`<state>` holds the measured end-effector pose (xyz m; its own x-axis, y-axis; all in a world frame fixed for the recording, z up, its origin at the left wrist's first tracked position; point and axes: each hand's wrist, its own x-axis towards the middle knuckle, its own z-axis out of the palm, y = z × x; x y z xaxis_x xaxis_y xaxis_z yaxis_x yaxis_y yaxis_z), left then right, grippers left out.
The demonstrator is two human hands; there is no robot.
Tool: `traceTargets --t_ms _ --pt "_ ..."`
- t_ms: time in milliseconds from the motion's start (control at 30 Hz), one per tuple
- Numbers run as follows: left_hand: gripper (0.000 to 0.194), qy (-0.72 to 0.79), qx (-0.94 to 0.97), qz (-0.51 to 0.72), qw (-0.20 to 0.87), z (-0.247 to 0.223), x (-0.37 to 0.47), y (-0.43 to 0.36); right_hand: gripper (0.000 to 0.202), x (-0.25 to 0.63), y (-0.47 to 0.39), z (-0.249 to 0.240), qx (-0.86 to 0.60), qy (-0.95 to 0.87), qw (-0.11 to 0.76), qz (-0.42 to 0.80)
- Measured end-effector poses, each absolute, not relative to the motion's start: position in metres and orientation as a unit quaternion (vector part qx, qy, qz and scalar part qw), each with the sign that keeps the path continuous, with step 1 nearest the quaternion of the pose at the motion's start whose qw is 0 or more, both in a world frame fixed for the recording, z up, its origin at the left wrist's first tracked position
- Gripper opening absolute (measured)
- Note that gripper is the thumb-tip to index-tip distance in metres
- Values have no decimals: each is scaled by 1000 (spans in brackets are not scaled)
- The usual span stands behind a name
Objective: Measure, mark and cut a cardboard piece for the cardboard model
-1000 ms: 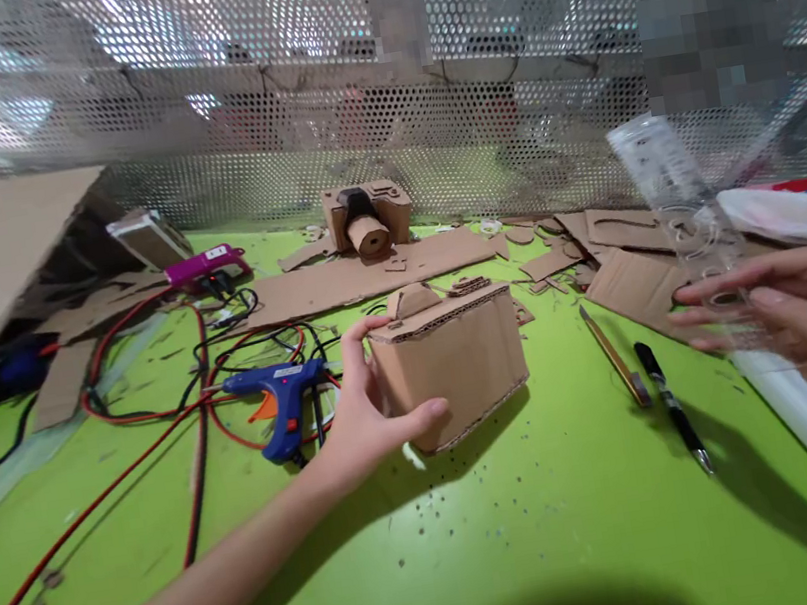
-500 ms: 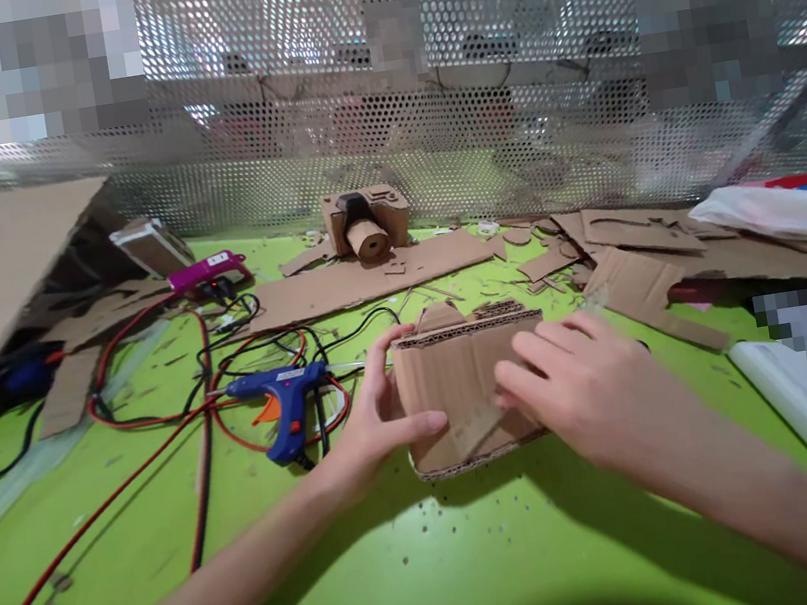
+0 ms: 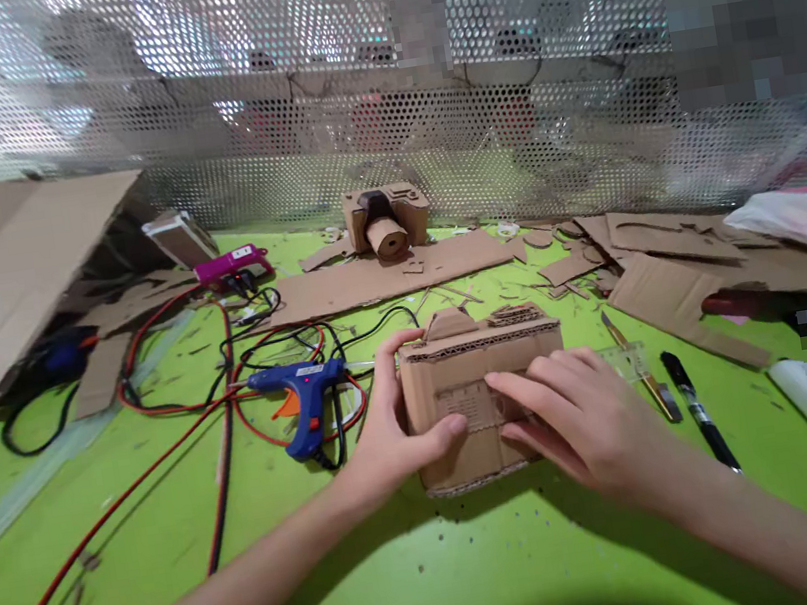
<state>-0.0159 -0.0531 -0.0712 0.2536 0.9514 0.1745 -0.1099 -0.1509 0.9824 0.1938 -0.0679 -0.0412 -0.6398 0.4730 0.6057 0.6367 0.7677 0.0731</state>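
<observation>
My left hand (image 3: 399, 425) grips the left side of a box-shaped cardboard camera body (image 3: 450, 467), thumb on the face toward me and fingers behind. The body stands upright, with a raised bump and stacked strips on top. A clear ruler (image 3: 460, 405) with printed markings lies nearly level across that face. My right hand (image 3: 578, 408) holds the ruler there, fingertips on its upper edge and thumb at its lower edge. The ruler's end sticks out past the right hand; its middle is hidden.
A blue glue gun (image 3: 301, 399) with tangled cords lies left of the body. Farther back stand a finished cardboard camera (image 3: 387, 222) and a purple power strip (image 3: 231, 265). A craft knife (image 3: 646, 372) and black marker (image 3: 700, 415) lie right. Cardboard scraps (image 3: 684, 306) surround them.
The ruler has turned from a slant to nearly level on the cardboard face. My right hand has shifted with it, and its fingers have spread. The view has swung slightly left.
</observation>
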Motion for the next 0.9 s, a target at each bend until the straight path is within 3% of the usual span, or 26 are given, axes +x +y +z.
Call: traceTargets --t_ms 300,500,633,733,833,900 --pt "79 375 578 478 544 -71 -17 -56 27 241 -69 -62 -359 -850 337 -190" --pt "83 369 567 463 572 -77 -18 -53 33 252 -72 -62 -464 -795 363 -147" --pt "87 371 550 469 582 -86 -14 -54 38 251 -86 -69 -461 -760 429 -163" --pt "89 380 537 470 588 -87 -12 -55 17 251 -90 -81 -451 -766 453 -77" --pt "88 393 525 474 588 -83 -12 -56 36 253 -87 -91 -486 -770 412 8" --pt "87 401 518 479 585 -81 -12 -57 38 256 -84 -94 -515 -759 396 29"
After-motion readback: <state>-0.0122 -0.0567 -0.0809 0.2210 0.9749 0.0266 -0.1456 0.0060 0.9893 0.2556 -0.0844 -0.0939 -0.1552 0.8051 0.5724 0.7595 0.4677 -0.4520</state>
